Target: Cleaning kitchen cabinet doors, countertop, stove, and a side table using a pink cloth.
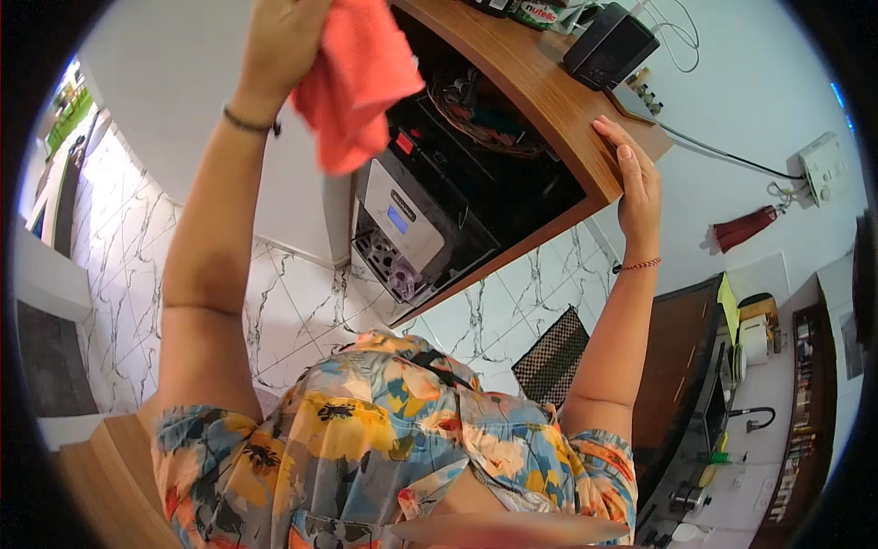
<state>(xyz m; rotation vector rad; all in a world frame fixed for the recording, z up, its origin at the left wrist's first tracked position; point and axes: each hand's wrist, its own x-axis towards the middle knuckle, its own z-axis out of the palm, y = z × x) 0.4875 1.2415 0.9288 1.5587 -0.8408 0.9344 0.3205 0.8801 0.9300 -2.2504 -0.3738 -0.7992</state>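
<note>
At the top left, my left hand (285, 51) is raised and closed on an orange-red cloth (357, 82), which hangs in folds to the right of it. The hand is partly cut off by the picture's upper edge. On the right, my right hand (634, 175) rests at the end of a wooden shelf top (521, 68), its fingers extended over the edge and nothing held in it. Below the top, inside the open dark unit, a wicker basket (473, 123) holds items that are hard to make out.
A black box-shaped device (610, 47) and a Nutella jar (538, 14) stand on the wooden top. A Sharp water dispenser (405, 216) stands beneath. Cables run to a wall unit (823, 168). A checked mat (552, 357) lies on the tiled floor.
</note>
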